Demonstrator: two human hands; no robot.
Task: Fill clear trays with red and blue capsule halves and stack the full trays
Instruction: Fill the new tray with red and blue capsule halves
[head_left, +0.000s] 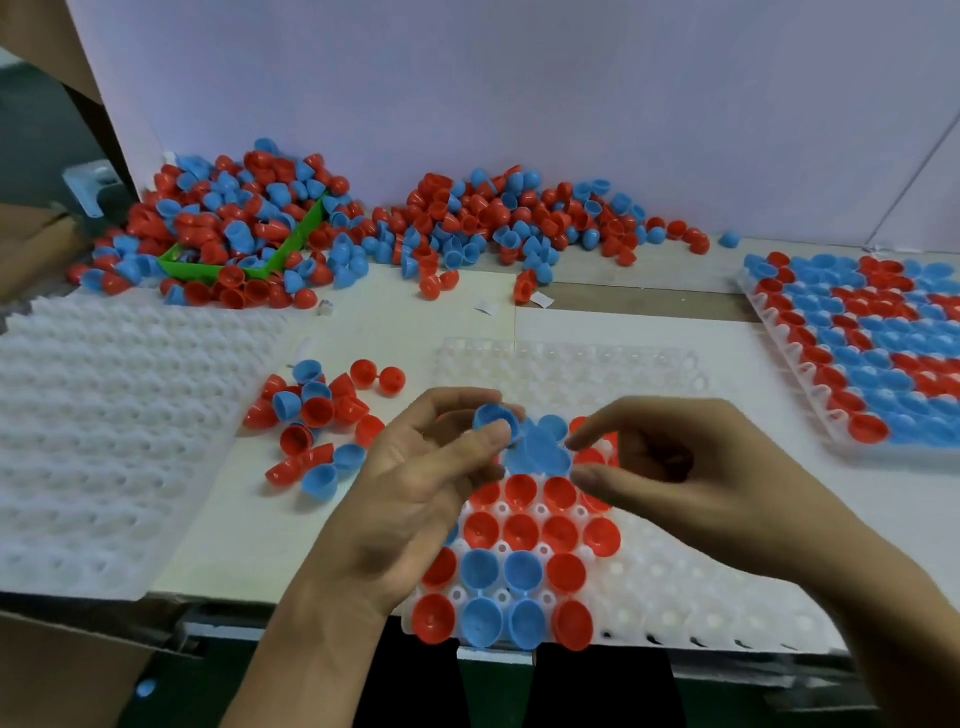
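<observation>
**A blue half is held over the tray**

A blue capsule half (497, 420) is pinched by the thumb and fingers of the left hand (415, 467), just above the clear tray (675, 587). The right hand (670, 457) is kept beside it with fingers loosely curled, and nothing is held in it. Red and blue halves are seated in the tray's near-left pockets. A small loose pile (322, 415) is seen left of the tray, and a full tray (862, 353) far right.
</observation>
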